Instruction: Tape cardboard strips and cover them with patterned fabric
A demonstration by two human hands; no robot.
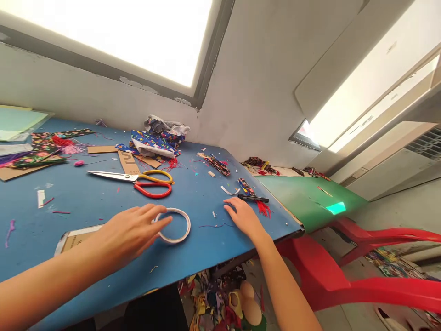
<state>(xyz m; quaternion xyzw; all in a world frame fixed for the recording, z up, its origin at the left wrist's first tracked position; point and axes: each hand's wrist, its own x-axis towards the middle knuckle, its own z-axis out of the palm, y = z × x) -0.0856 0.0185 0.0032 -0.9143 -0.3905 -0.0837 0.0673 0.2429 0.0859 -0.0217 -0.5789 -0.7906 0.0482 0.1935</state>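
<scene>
My left hand (pixel 136 227) is at the left edge of a narrow white ring, a roll of tape (pixel 188 225), with its thumb and fingers over the rim. The ring's left side is partly hidden by the fingers. My right hand (pixel 244 215) rests low over the blue table, its thumb apart from the loosely bent fingers, and nothing shows in it. Just beyond it lie a curved white strip (pixel 230 191), a black pen (pixel 253 198) and a floral fabric bookmark with a red tassel (pixel 246 186). Large scissors (pixel 138 178) with yellow and red handles lie partly spread behind my left hand.
Cardboard pieces (pixel 128 162), crumpled blue fabric (pixel 153 143) and thread scraps lie across the blue table (pixel 196 257). More floral strips (pixel 218 164) sit toward the wall. A green table (pixel 292 195) adjoins on the right, with red chairs (pixel 310 266) beside it.
</scene>
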